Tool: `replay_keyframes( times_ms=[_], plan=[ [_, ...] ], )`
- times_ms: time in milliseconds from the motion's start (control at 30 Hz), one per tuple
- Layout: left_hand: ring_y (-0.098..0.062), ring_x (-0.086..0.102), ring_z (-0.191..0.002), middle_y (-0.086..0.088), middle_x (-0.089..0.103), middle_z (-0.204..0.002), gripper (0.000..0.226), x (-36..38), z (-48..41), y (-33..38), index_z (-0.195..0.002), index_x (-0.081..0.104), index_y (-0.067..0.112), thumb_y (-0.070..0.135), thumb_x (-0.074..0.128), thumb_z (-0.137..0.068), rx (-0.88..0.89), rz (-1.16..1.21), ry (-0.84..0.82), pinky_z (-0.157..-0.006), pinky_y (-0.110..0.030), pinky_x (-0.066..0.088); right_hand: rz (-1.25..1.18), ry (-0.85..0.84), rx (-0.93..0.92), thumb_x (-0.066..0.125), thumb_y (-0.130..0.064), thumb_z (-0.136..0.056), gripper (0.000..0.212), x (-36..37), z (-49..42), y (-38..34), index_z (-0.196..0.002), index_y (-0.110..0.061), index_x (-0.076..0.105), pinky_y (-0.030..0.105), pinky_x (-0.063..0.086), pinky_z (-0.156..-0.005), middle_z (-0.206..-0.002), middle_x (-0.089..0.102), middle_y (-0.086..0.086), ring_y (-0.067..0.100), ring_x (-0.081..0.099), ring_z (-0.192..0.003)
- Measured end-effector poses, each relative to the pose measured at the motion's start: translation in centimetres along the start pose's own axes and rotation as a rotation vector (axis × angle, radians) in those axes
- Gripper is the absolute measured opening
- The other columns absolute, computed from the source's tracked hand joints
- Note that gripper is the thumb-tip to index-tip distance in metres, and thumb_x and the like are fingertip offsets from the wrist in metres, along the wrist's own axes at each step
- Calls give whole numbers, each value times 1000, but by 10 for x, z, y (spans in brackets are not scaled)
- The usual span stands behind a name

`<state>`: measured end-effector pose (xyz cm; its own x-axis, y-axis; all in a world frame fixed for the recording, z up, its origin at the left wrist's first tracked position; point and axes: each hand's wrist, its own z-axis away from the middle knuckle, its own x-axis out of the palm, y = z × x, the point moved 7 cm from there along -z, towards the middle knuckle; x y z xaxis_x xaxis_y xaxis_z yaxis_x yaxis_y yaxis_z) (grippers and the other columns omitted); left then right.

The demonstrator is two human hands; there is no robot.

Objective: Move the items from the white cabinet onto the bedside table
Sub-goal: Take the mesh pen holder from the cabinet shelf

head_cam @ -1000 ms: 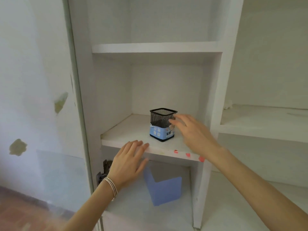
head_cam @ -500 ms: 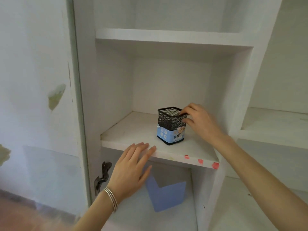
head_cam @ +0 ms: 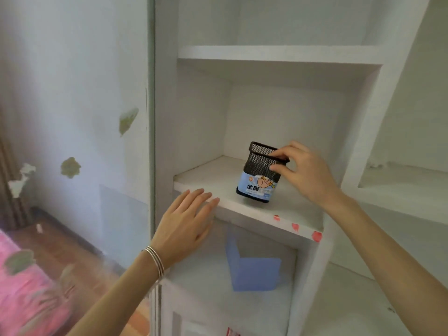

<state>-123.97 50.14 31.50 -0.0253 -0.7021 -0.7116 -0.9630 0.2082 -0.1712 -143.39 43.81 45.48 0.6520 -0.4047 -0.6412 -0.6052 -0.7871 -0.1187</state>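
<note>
A black mesh pen holder [head_cam: 259,174] with a blue paper label is tilted just above the middle shelf [head_cam: 286,209] of the white cabinet [head_cam: 164,141]. My right hand [head_cam: 300,170] pinches its right rim, fingers over the top edge and thumb on the side. My left hand [head_cam: 186,224], with thin bangles at the wrist, has straight fingers whose tips lie at the shelf's front edge, left of the holder. The bedside table is not in view.
A blue folded sheet [head_cam: 254,270] stands in the compartment below. Red stickers [head_cam: 295,226] mark the shelf's front edge. Another open shelf [head_cam: 400,185] lies to the right. A pink patterned bedcover [head_cam: 26,287] and wooden floor show at lower left.
My right hand went from touching the pen holder to pinching its rim, and the holder has tipped and shifted towards the shelf's front. The camera moved closer and turned left.
</note>
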Motion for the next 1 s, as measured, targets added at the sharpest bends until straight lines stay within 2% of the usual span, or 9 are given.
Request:
replay_keyframes(
  times_ms=[167, 300, 367, 467, 567, 700, 767, 867, 1000],
  plan=[
    [-28, 52, -118, -8, 58, -123, 43, -37, 39, 22, -127, 57, 12, 32, 43, -92, -120, -116, -53, -103, -45, 37, -185, -35, -175, 74, -14, -76, 22, 0, 17, -25, -97, -13, 70, 39, 48, -72, -83, 54, -9, 13, 55, -79],
    [-27, 52, -118, -7, 58, -125, 44, -58, 97, 44, -128, 57, 16, 36, 41, -92, -291, -194, -164, -101, -48, 40, -317, -67, -328, 75, -9, -74, 21, 11, 45, -50, -94, -13, 71, 42, 48, -71, -83, 58, -6, 18, 56, -81],
    [-28, 52, -118, -7, 58, -126, 46, -68, 136, 56, -129, 55, 16, 38, 40, -91, -397, -215, -231, -100, -48, 41, -383, -107, -387, 75, -9, -74, 21, 20, 61, -67, -95, -13, 71, 41, 48, -70, -86, 60, -2, 19, 57, -83],
    [-28, 54, -113, -7, 60, -122, 46, -93, 196, 75, -124, 59, 15, 37, 43, -87, -562, -268, -293, -98, -46, 41, -512, -206, -459, 77, -9, -73, 22, 35, 87, -102, -94, -12, 71, 32, 45, -73, -85, 59, -4, 15, 55, -82],
    [-29, 57, -106, -7, 62, -114, 43, -126, 255, 92, -116, 63, 14, 36, 45, -84, -718, -355, -326, -96, -43, 38, -648, -331, -547, 77, -9, -72, 20, 51, 114, -148, -92, -9, 71, 34, 46, -75, -84, 59, -4, 21, 59, -80],
    [-28, 56, -109, -5, 63, -111, 45, -173, 334, 121, -117, 64, 14, 38, 43, -86, -916, -465, -390, -98, -43, 36, -801, -422, -635, 78, -6, -71, 20, 65, 149, -218, -89, -10, 71, 24, 42, -73, -79, 53, -14, 16, 56, -77],
    [-26, 57, -110, -3, 64, -112, 45, -198, 372, 139, -118, 65, 15, 38, 42, -86, -1020, -501, -412, -100, -43, 35, -872, -466, -696, 78, -6, -70, 20, 69, 168, -259, -89, -10, 71, 33, 47, -73, -79, 52, -20, 16, 55, -77],
    [-24, 55, -114, -1, 64, -113, 46, -237, 424, 169, -119, 64, 18, 40, 41, -86, -1145, -575, -457, -102, -42, 32, -963, -520, -822, 79, -10, -70, 21, 69, 198, -324, -90, -11, 71, 46, 51, -70, -80, 61, -3, 21, 59, -77],
    [-23, 56, -112, -2, 64, -111, 47, -302, 493, 215, -118, 65, 17, 41, 40, -86, -1315, -688, -494, -101, -40, 32, -1097, -627, -956, 79, -9, -72, 22, 57, 251, -422, -91, -15, 71, 39, 52, -68, -81, 58, -8, 14, 57, -75]
  ],
)
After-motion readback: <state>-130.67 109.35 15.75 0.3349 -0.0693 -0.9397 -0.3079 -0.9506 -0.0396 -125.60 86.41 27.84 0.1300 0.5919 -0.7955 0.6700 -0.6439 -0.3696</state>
